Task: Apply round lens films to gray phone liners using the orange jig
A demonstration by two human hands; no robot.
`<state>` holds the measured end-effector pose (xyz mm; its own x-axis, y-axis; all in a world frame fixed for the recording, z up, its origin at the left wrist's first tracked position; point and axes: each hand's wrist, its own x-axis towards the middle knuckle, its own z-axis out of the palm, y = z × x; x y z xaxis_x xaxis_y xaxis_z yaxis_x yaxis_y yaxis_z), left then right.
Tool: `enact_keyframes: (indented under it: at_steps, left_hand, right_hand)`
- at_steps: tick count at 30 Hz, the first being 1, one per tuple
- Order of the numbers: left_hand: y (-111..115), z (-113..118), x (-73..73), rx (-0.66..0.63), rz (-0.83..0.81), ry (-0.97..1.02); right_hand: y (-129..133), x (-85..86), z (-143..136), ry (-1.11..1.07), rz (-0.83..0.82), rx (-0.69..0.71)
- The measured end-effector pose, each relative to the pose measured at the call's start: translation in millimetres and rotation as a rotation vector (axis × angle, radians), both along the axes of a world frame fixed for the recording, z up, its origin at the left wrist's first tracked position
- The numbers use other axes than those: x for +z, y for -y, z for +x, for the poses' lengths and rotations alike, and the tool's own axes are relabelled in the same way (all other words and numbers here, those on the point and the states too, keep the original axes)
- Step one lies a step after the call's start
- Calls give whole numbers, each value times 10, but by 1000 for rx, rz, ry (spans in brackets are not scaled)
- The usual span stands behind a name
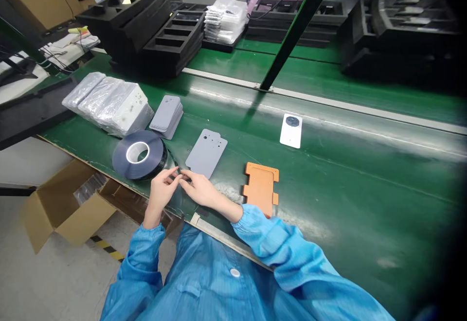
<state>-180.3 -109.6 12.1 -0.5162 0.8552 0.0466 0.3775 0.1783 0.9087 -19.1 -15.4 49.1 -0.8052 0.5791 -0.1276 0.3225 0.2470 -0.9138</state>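
Observation:
A large roll of dark, glossy film tape (126, 158) with a white core lies flat near the table's front edge. A strip of it runs from the roll's right side to my fingertips. My left hand (163, 189) pinches this loose end with thumb and forefinger. Almost touching it, my right hand (200, 188) also has its fingers closed on the strip's end; the exact hold is partly hidden. Just beyond my right hand is a grey phone-shaped sheet (207, 153) with small holes. A stack of similar grey sheets (166, 114) lies behind the roll.
An orange fixture plate (260, 187) lies by my right forearm. Farther off are a white phone back panel (291, 137), wrapped panel bundles (109, 102) and black trays (175, 39). A slanted dark post (288, 44) rises behind. An open cardboard box (69, 204) stands below the edge.

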Motion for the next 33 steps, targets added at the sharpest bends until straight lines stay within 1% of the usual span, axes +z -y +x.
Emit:
enact_keyframes:
  at_steps: [3,7,8,10,13,16,18,20,23,25,29,31,33]
  left_hand:
    - [-24,-3,-20,16,18,-50]
    - [-16,-2,0,47,51,-151]
    - [-7,-5,13,79,61,-177]
    - [18,-11,46,181,72,-212]
    - [58,-7,103,321,72,-224]
    - [77,22,132,382,69,-217]
    - [75,49,129,400,52,-219]
    - [68,75,119,380,32,-218]
    - [58,105,105,302,4,-217]
    - [57,115,98,281,-15,-233]
    - [70,94,99,339,-25,-224]
    - [82,68,126,383,-13,-189]
    - [91,41,186,430,7,-160]
  right_hand:
    - [-7,-39,-27,26,-32,-8]
    - [-30,-102,-45,34,-78,-22]
    - [-35,-114,-48,32,-89,-26]
    - [-42,-131,-52,31,-107,-21]
    - [-36,-127,-59,50,-112,-2]
    - [-18,-73,-67,65,-135,-13]
    - [-5,-16,-78,58,-167,-31]
    - [4,34,-98,54,-176,-43]
    - [4,53,-145,85,-124,-48]
    - [-7,27,-175,116,-66,-66]
    - [-49,-35,-181,153,47,-59]
    - [-69,-46,-158,157,65,-45]
    - [-80,-44,-134,143,58,-44]
